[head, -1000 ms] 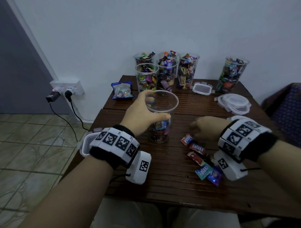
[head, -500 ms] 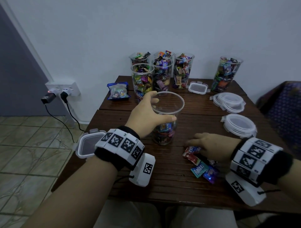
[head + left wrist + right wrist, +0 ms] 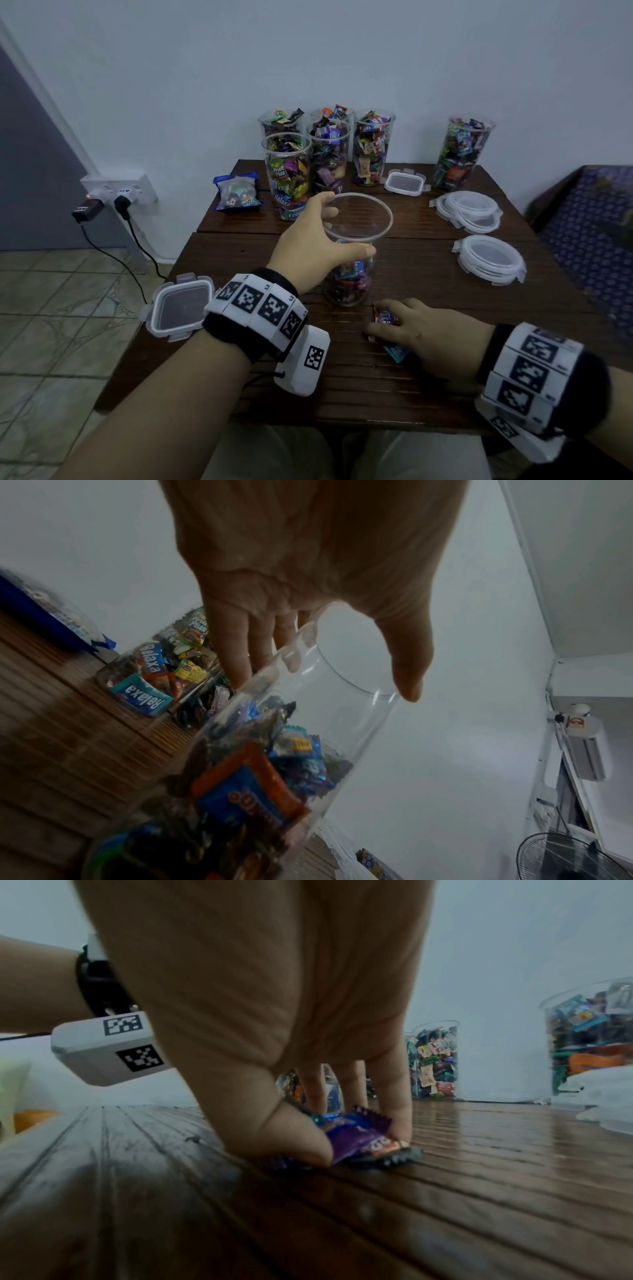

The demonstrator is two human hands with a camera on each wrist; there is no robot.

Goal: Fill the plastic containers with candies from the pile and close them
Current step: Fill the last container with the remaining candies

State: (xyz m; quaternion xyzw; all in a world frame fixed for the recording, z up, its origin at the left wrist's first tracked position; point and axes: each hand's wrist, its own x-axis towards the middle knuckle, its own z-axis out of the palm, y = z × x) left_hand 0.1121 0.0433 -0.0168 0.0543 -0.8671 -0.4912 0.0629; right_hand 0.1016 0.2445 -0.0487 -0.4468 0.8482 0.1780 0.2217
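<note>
Six clear plastic containers stand on a dark slatted wooden table (image 3: pixel 428 394). Five are packed with wrapped candies: a cluster of four filled containers (image 3: pixel 318 157) by the white wall and a fifth filled container (image 3: pixel 460 154) apart to the right. The sixth, a part-filled container (image 3: pixel 352 250), stands upright near the middle of the table with candies only in its lower part; an orange-and-blue wrapper (image 3: pixel 246 791) lies against its wall in the left wrist view.

The left hand (image 3: pixel 313 243) grips this container just under the rim, fingers curled round the far side and the thumb (image 3: pixel 407 666) pressed on the near side.

The right hand (image 3: pixel 424 337) is down on the table just in front of the container, thumb and fingers closing together on the pile of candies (image 3: pixel 388 329). In the right wrist view the thumb pinches a purple wrapper (image 3: pixel 352 1137) against the fingers, with an orange-marked candy (image 3: pixel 385 1146) under it on the wood. How many candies are in the pile cannot be told, as the hand covers most of them.

A stack of round lids (image 3: pixel 469 210) lies at right; how many are in it cannot be told. A single round lid (image 3: pixel 489 258) lies nearer. There are two square lids: one (image 3: pixel 406 181) between the filled containers, one (image 3: pixel 180 306) at the left edge. A blue candy bag (image 3: pixel 236 192) lies by the cluster.
</note>
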